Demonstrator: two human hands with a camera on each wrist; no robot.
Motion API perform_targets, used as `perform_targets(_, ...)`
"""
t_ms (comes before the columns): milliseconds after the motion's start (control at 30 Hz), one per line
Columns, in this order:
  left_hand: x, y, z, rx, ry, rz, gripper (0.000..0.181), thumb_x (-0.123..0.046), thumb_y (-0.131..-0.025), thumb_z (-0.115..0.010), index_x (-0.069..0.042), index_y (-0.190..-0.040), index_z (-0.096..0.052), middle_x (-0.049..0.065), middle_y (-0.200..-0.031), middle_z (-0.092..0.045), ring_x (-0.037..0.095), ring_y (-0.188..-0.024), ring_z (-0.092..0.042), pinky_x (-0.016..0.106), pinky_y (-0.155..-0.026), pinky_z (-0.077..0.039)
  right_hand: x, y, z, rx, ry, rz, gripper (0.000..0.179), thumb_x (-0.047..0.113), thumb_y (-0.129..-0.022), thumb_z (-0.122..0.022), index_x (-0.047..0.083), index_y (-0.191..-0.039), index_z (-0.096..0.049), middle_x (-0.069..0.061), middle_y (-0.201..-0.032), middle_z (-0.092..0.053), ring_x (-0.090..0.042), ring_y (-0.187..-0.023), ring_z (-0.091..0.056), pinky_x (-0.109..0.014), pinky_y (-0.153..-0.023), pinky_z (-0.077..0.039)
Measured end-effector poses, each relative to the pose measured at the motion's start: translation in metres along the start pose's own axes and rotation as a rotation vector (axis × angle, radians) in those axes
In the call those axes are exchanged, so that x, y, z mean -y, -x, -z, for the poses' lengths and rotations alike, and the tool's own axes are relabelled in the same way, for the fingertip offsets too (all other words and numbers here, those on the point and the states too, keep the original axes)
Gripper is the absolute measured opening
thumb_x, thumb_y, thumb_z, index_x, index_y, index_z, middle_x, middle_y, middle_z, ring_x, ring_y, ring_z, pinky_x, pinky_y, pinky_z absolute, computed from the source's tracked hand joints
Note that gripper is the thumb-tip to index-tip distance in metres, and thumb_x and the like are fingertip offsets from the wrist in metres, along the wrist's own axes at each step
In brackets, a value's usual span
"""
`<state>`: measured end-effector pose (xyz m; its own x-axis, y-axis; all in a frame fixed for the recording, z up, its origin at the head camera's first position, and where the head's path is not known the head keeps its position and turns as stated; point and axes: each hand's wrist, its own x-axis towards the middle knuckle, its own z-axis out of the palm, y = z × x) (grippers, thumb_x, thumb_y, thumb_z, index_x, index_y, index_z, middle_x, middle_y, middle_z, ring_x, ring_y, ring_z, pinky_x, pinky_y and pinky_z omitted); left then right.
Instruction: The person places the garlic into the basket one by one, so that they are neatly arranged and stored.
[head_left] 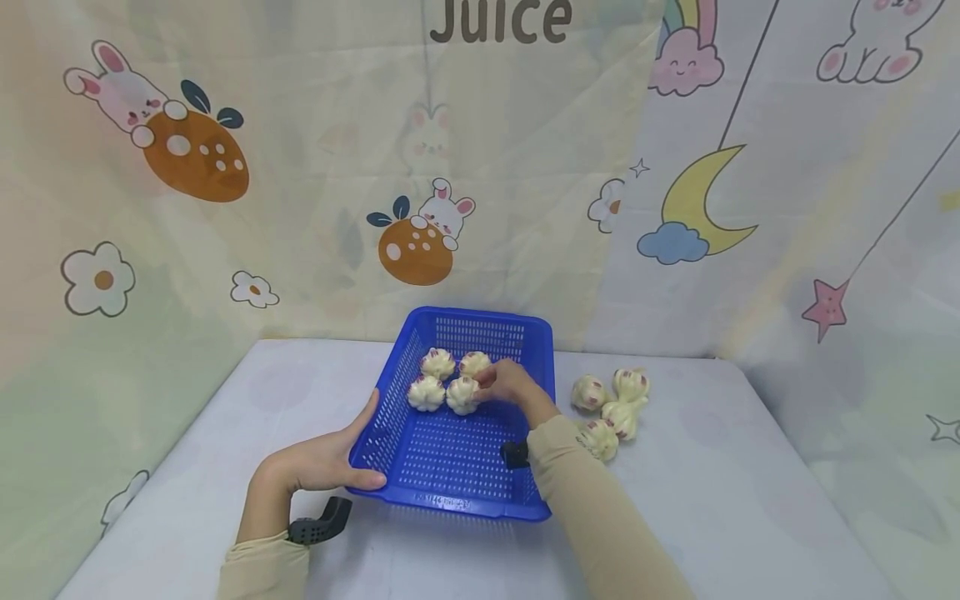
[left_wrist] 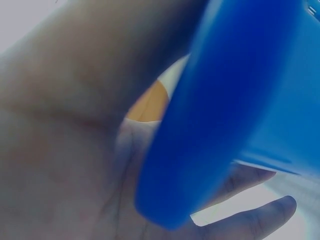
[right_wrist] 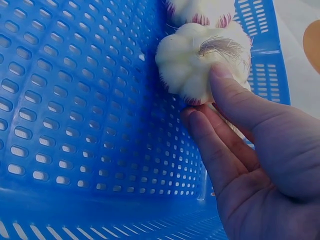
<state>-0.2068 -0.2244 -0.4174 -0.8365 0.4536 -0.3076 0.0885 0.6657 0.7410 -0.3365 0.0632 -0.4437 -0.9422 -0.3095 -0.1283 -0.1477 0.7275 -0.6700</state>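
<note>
Garlic bulb (head_left: 462, 397), the near right one of four, sits in the far half of the blue basket (head_left: 457, 504), pinched by the right hand (head_left: 513, 383). The thumb presses its top while the fingertips reach beneath, so the hold looks slight; the rounded, lobed surface could slip free and roll toward the basket's near edge. Another bulb (head_left: 426, 393) lies close beside it, so a sideways nudge might upset their two rows. The right sleeve (head_left: 611, 517) is a further risk: it passes by the basket's near right corner and partly hides the nearest of the loose bulbs (head_left: 632, 383) on the table (head_left: 720, 483), and a lowered forearm could knock that one toward the table's right edge. Should the left hand (head_left: 322, 462) ease off, the basket might slide. That hand braces the basket's near left corner, its fingers apparently straight and spread along the outside, not curled round. The right forearm slants in from the table's near edge, its hand inside the basket's right edge
</note>
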Motion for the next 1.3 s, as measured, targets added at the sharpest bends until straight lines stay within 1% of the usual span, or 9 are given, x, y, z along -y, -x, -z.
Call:
perform_targets(200,-0.001,0.003,0.001,-0.003,-0.001,-0.019,0.124,-0.048,-0.077,-0.073,-0.020,-0.148,0.025,0.020,-0.158,0.010,0.044,-0.144,-0.008,0.062,-0.112,-0.020,0.001,-0.001,0.001,-0.031,0.015,0.022,0.034,0.022,-0.077,-0.078,0.005,-0.105,-0.072,-0.009,-0.099,-0.074,-0.024,-0.098,-0.066,-0.035,-0.093,-0.050)
perform_targets(400,-0.002,0.006,0.000,0.005,0.007,-0.011,0.124,-0.051,-0.077,-0.072,-0.021,-0.148,0.024,0.019,-0.159,0.010,0.044,-0.144,-0.010,0.062,-0.111,-0.021,0.003,0.005,0.009,-0.090,-0.072,0.009,0.037,0.030,-0.081,-0.074,0.006,-0.108,-0.072,-0.011,-0.106,-0.072,-0.026,-0.097,-0.068,-0.036,-0.085,-0.054)
perform_targets(533,-0.002,0.008,0.001,-0.010,0.002,-0.005,0.125,-0.051,-0.076,-0.073,-0.020,-0.149,0.024,0.020,-0.159,0.007,0.045,-0.144,-0.013,0.062,-0.111,-0.022,0.011,0.002,0.018,-0.167,-0.060,0.004,0.036,0.029,-0.086,-0.070,0.005,-0.113,-0.069,-0.012,-0.111,-0.070,-0.028,-0.103,-0.065,-0.040,-0.088,-0.052)
perform_targets(600,-0.002,0.008,0.002,-0.017,0.000,-0.011,0.125,-0.052,-0.076,-0.073,-0.020,-0.149,0.024,0.020,-0.159,0.006,0.044,-0.144,-0.014,0.061,-0.111,-0.023,0.013,-0.002,0.021,-0.185,-0.037,0.015,0.036,0.026,-0.088,-0.068,0.005,-0.117,-0.066,-0.013,-0.116,-0.067,-0.029,-0.109,-0.062,-0.042,-0.091,-0.050)
perform_targets(733,-0.003,0.006,0.001,-0.020,-0.013,-0.009,0.126,-0.054,-0.075,-0.073,-0.020,-0.149,0.023,0.020,-0.159,0.002,0.042,-0.144,-0.018,0.059,-0.111,-0.024,0.010,-0.012,0.019,-0.158,-0.040,0.026,0.041,0.019,-0.089,-0.066,0.003,-0.126,-0.059,-0.017,-0.126,-0.061,-0.034,-0.118,-0.056,-0.045,-0.098,-0.046)
perform_targets(867,-0.004,0.004,-0.002,-0.018,-0.035,0.009,0.125,-0.056,-0.074,-0.073,-0.021,-0.150,0.020,0.019,-0.159,0.000,0.040,-0.144,-0.020,0.057,-0.112,-0.025,-0.004,-0.022,0.014,-0.146,-0.101,-0.017,0.046,0.015,-0.088,-0.067,0.004,-0.130,-0.056,-0.020,-0.132,-0.057,-0.037,-0.123,-0.051,-0.047,-0.102,-0.043)
perform_targets(1033,0.000,0.001,-0.003,-0.024,-0.042,0.014,0.125,-0.056,-0.073,-0.073,-0.022,-0.150,0.020,0.018,-0.160,0.000,0.039,-0.144,-0.019,0.057,-0.113,-0.024,-0.016,-0.031,0.011,-0.157,-0.102,-0.040,0.048,0.013,-0.082,-0.072,0.002,-0.127,-0.059,-0.019,-0.128,-0.060,-0.037,-0.122,-0.052,-0.046,-0.103,-0.042)
perform_targets(1133,0.002,0.000,-0.002,-0.029,-0.041,0.025,0.126,-0.057,-0.073,-0.074,-0.024,-0.150,0.020,0.017,-0.160,0.001,0.039,-0.144,-0.018,0.058,-0.112,-0.024,-0.014,-0.032,0.010,-0.138,-0.080,-0.038,0.048,0.014,-0.081,-0.074,0.001,-0.125,-0.060,-0.019,-0.126,-0.061,-0.035,-0.120,-0.055,-0.045,-0.101,-0.044)
perform_targets(1300,0.003,0.001,-0.002,-0.036,-0.026,0.041,0.126,-0.057,-0.072,-0.074,-0.025,-0.150,0.020,0.017,-0.160,0.001,0.040,-0.144,-0.018,0.060,-0.111,-0.025,-0.009,-0.032,0.008,-0.155,-0.013,-0.029,0.045,0.019,-0.078,-0.077,0.002,-0.118,-0.065,-0.017,-0.113,-0.067,-0.032,-0.108,-0.061,-0.043,-0.094,-0.048)
